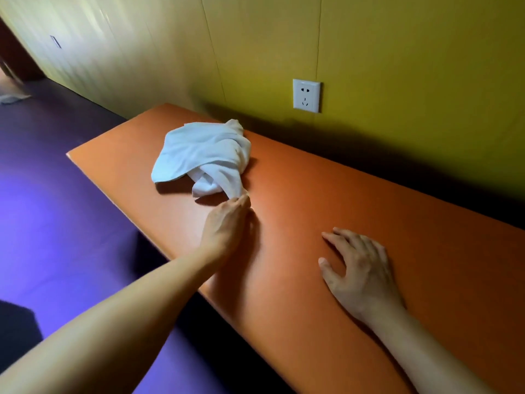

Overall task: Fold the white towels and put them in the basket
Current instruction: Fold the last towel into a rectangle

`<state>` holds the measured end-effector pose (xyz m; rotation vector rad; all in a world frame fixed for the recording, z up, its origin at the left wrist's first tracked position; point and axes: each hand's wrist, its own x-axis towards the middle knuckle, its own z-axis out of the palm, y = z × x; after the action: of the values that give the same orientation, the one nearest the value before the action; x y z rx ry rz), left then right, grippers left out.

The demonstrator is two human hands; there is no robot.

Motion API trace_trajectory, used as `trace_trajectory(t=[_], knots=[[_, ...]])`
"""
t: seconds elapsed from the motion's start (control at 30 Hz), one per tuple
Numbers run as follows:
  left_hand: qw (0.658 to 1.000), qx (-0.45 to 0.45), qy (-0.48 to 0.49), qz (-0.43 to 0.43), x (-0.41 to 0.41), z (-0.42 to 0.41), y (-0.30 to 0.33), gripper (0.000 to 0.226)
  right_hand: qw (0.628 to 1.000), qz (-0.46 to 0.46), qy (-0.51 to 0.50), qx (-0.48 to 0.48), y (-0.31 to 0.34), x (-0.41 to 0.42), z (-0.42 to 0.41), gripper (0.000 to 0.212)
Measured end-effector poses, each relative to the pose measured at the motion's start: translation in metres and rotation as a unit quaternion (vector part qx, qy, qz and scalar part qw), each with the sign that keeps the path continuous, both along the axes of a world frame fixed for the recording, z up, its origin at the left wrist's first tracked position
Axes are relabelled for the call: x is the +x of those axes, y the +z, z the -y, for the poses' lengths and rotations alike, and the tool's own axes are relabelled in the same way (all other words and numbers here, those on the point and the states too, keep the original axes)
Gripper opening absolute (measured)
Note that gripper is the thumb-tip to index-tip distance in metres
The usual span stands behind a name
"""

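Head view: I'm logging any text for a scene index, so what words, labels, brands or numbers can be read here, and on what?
None: no readable text anywhere in this view.
Wall socket: only plug holes, no lettering visible.
White towel: no tag or print showing.
Orange table: plain surface.
Small plate on the far wall: too small and blurred to read.

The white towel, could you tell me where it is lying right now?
In the head view, the white towel lies crumpled toward the far left end of the orange table, left of the wall socket, its near tip pinched by the left hand.
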<state>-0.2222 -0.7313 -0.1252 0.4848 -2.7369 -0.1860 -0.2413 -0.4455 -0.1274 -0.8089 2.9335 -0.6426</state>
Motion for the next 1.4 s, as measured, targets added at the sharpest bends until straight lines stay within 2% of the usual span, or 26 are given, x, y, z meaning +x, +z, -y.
trace_trajectory(t=[0.1, 0.2, 0.37, 0.67, 0.77, 0.87, 0.93, 1.03, 1.1, 1.17, 1.27, 1.4], knots=[[0.999, 0.041, -0.033, 0.01, 0.038, -0.049, 0.007, 0.038, 0.996, 0.066, 0.008, -0.066, 0.009, -0.004, -0.004, 0.047], [0.992, 0.098, -0.065, 0.038, 0.067, -0.092, 0.011, 0.032, 0.979, 0.146, 0.018, -0.142, 0.022, 0.007, -0.021, 0.04], [0.987, 0.116, -0.111, 0.029, 0.112, -0.166, 0.023, 0.029, 0.966, 0.206, 0.006, -0.156, 0.035, 0.048, -0.08, 0.036], [0.957, 0.196, -0.209, 0.042, 0.134, -0.295, 0.032, 0.012, 0.966, 0.167, -0.076, -0.182, 0.063, 0.078, -0.182, 0.023], [0.937, 0.206, -0.278, 0.057, 0.138, -0.333, 0.039, 0.019, 0.967, 0.146, -0.082, -0.193, 0.074, 0.082, -0.204, 0.024], [0.933, 0.139, -0.33, 0.024, 0.151, -0.353, 0.049, 0.035, 0.969, 0.138, -0.08, -0.187, 0.081, 0.087, -0.218, 0.025], [0.957, 0.1, -0.271, -0.013, 0.161, -0.349, 0.057, 0.043, 0.97, 0.14, -0.076, -0.184, 0.083, 0.091, -0.222, 0.025], [0.99, 0.053, -0.11, -0.07, 0.17, -0.322, 0.059, 0.051, 0.968, 0.148, -0.075, -0.189, 0.085, 0.095, -0.217, 0.024], [0.999, 0.031, -0.011, -0.04, 0.176, -0.295, 0.057, 0.059, 0.969, 0.148, -0.062, -0.186, 0.085, 0.096, -0.21, 0.024], [0.998, 0.017, 0.058, 0.014, 0.179, -0.269, 0.055, 0.054, 0.971, 0.145, -0.047, -0.184, 0.086, 0.096, -0.202, 0.026], [0.994, 0.075, 0.068, 0.029, 0.176, -0.243, 0.054, 0.021, 0.978, 0.128, -0.03, -0.161, 0.085, 0.098, -0.191, 0.033], [0.966, 0.245, -0.031, -0.072, 0.165, -0.239, 0.076, 0.012, 0.986, 0.077, -0.025, -0.142, 0.09, 0.102, -0.177, 0.054]])
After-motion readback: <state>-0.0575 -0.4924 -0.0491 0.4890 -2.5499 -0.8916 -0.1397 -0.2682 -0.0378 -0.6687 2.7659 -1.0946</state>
